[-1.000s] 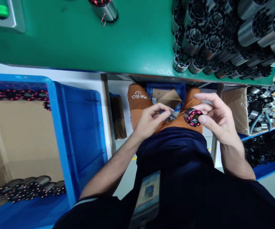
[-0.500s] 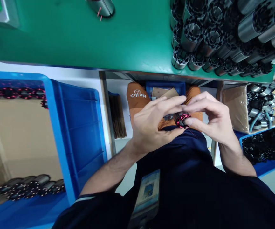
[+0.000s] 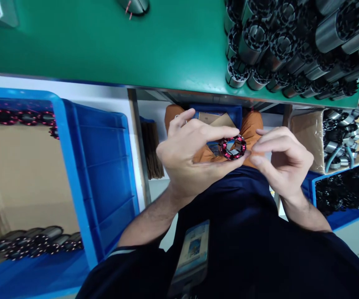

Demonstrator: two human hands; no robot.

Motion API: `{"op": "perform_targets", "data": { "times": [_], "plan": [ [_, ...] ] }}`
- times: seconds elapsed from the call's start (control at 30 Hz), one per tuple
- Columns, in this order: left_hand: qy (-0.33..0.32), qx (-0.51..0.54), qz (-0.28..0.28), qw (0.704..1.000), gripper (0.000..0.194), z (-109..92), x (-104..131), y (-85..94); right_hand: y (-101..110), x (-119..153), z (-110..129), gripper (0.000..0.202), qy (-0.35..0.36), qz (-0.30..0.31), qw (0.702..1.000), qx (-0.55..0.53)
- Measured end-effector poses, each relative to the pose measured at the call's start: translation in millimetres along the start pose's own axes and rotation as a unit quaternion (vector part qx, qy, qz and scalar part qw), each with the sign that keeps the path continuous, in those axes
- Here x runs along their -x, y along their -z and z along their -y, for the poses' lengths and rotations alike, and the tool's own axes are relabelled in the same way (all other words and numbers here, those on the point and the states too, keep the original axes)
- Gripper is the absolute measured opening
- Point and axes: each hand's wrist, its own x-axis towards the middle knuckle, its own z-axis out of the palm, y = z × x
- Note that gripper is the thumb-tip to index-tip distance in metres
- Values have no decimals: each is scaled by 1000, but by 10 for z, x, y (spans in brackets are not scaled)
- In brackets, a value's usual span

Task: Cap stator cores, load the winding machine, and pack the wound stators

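Note:
My left hand (image 3: 194,155) pinches a wound motor stator (image 3: 225,149) between thumb and fingers above my lap. The stator is a short cylinder with red-pink copper windings around its end ring. Its open end faces up toward me, and I can see through the bore. My right hand (image 3: 283,160) hovers just to the right of the stator, thumb and fingers bent and slightly apart. No object shows between the right fingers; whether a thin wire lies there is too small to tell.
Many bare stators (image 3: 254,39) stand and lie on the green tabletop (image 3: 179,45). Another stator (image 3: 135,6) with wire ends lies at the top. Wound stators (image 3: 30,241) rest in a blue crate (image 3: 103,166) at left. On the right are a box of metal parts (image 3: 306,133) and a blue bin of black pieces (image 3: 347,191).
My right hand has come off the stator and moved right. The stator has turned so its wound end faces up more, and it sits slightly higher in my left hand.

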Motion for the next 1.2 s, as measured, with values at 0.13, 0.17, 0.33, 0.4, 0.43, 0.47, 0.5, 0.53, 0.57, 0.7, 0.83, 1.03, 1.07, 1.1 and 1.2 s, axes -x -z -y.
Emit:
{"op": "perform_targets", "data": {
  "times": [0.13,0.17,0.33,0.4,0.43,0.47,0.5,0.53,0.57,0.7,0.83,1.03,1.07,1.1,1.2],
  "plan": [
    [-38,15,7,999,34,53,21,7,36,-66,40,6,-13,10,999,36],
    [-43,24,20,999,36,60,29,-1,47,-87,40,5,-13,9,999,41],
    [-34,50,47,997,23,27,64,-98,-34,-82,62,8,-74,-55,996,-18],
    [-55,47,19,997,26,23,71,-145,-125,-13,66,12,-167,-64,980,-93],
    [-71,38,2,997,31,29,74,-163,-172,29,64,20,-216,-52,966,-133],
    [-85,27,-13,996,35,39,77,-177,-216,70,60,28,-259,-35,950,-169],
    [-97,16,-25,995,39,52,80,-186,-252,107,57,34,-291,-20,935,-200],
    [-107,8,-31,994,42,66,85,-191,-281,137,55,35,-312,-13,923,-223],
    [-112,-1,-29,993,43,81,90,-193,-300,157,56,32,-326,-13,914,-240],
    [-138,-23,-26,990,41,116,113,-206,-302,162,74,22,-338,-27,908,-247],
    [-119,-45,-12,992,26,61,131,-215,-244,121,40,27,-313,-9,924,-219],
    [-22,20,42,999,20,-95,75,-56,-2,-164,14,27,-217,105,960,-139],
    [33,64,86,994,24,-79,57,-23,68,-242,38,25,-186,132,969,-92],
    [93,125,150,976,31,-41,43,4,143,-316,66,21,-148,162,975,-43],
    [255,323,375,831,65,158,59,25,352,-442,131,8,-71,251,964,51]
  ]
}}
